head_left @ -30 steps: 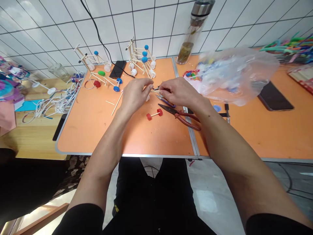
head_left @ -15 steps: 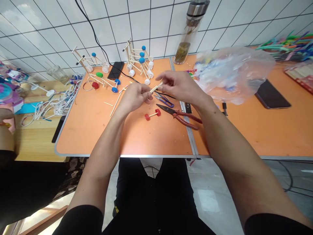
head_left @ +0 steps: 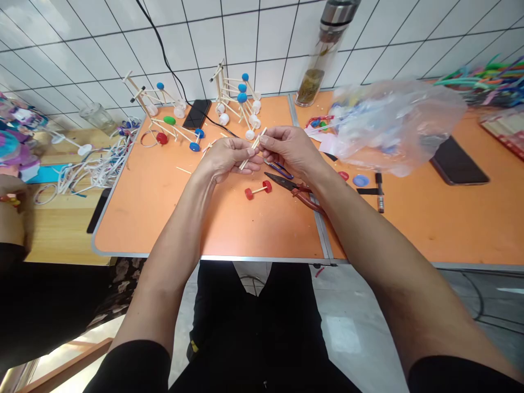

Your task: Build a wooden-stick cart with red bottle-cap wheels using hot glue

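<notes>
While both hands meet above the orange tabletop (head_left: 164,218), a thin wooden stick (head_left: 252,148) sits between them, tilted, its upper end pointing away from the person. The right hand (head_left: 289,150) pinches it near that upper end, its fingers (head_left: 268,139) closed on the wood with the thumb. The left hand (head_left: 227,158) cups the lower part, fingers curled in and gripping, though the exact contact is partly hidden.

Just below the hands lie snips (head_left: 278,169) with blue handles, touching nothing held. Beside them are red-handled pliers (head_left: 297,191), their jaws aimed toward the left, and a short axle with two red wheels (head_left: 257,191) rests on the tabletop near their tip. A few loose sticks lie left of the hands.

Farther off, near the tiled wall, stand stick models with blue and white caps (head_left: 235,98), and another with green and red parts (head_left: 176,134) lies just beside them. A phone (head_left: 196,113) sits behind these, crossed by a black cable. To the right are a clear plastic bag (head_left: 397,125), a marker (head_left: 380,191), a second phone (head_left: 458,161) and a glass bottle (head_left: 321,54). At far left, a co-worker's hand (head_left: 10,202) is near a tangle of white strips (head_left: 96,169) on a wooden surface.
</notes>
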Available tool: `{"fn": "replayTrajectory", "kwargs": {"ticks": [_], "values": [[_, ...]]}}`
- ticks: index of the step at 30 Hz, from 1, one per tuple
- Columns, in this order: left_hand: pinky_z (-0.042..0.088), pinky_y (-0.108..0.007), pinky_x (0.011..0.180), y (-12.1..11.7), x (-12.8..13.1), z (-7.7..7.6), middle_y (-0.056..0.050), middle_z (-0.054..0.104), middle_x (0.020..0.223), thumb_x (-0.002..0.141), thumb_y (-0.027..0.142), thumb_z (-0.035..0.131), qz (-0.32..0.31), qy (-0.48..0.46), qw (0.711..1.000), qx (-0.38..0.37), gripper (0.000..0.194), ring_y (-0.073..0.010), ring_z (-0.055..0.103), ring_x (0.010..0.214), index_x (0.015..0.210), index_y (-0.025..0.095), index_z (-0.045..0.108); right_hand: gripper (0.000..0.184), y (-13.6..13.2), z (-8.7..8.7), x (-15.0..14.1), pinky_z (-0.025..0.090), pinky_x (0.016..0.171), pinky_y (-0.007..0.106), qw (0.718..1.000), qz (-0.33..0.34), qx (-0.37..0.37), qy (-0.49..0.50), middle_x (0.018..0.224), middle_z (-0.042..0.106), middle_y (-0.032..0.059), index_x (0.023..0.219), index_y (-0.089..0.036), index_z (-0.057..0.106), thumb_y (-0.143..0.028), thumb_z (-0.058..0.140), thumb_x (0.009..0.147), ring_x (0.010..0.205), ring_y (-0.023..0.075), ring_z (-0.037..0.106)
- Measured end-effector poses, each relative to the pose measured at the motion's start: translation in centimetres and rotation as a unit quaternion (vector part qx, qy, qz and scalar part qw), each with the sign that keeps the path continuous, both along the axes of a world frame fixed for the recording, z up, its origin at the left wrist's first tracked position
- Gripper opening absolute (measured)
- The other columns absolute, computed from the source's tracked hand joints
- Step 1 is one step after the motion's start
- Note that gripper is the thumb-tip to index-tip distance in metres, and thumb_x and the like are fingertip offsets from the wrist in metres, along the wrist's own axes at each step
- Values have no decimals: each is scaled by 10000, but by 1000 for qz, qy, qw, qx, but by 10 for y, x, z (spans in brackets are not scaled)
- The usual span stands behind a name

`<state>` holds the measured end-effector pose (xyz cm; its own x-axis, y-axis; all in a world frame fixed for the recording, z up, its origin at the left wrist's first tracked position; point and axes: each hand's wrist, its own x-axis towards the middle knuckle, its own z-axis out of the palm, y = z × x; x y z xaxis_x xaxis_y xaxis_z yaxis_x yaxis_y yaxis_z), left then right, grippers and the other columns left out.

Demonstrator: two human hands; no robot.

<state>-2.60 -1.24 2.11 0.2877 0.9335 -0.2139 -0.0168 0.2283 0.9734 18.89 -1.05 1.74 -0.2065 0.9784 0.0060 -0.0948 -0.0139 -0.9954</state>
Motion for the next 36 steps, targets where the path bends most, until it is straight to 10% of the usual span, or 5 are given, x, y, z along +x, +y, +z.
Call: {"fn": "replayTrajectory", "kwargs": {"ticks": [17,20,27,36], "values": [[819,-432,840,2,4,-9,-171,927,906,888,362,1176,15,8,1000,10,371,-312,961,872,969,188,859,366,6,3,23,623,706,359,982,-29,99,-160,843,803,21,1011,-277,805,-476,1111,972,744,209,720],[812,-418,849,3,2,-8,-174,924,904,918,293,1148,29,0,1000,9,323,-293,950,838,968,171,853,274,-10,16,45,600,797,416,924,-48,174,-338,873,811,59,1105,-255,854,-424,1039,997,878,292,775],[719,-228,743,-5,5,10,-102,927,900,970,268,1093,61,17,998,-11,308,-184,913,781,955,156,806,467,-106,21,75,438,797,423,652,53,140,-743,1442,883,211,1520,-209,829,-512,722,1181,1232,450,828],[665,-219,667,-8,8,16,-95,915,869,1025,210,1029,73,10,997,-15,276,-143,845,680,907,150,787,535,-125,-24,85,202,722,422,566,62,244,-785,1257,833,273,1548,-88,818,-303,391,1308,1055,391,803]]}}
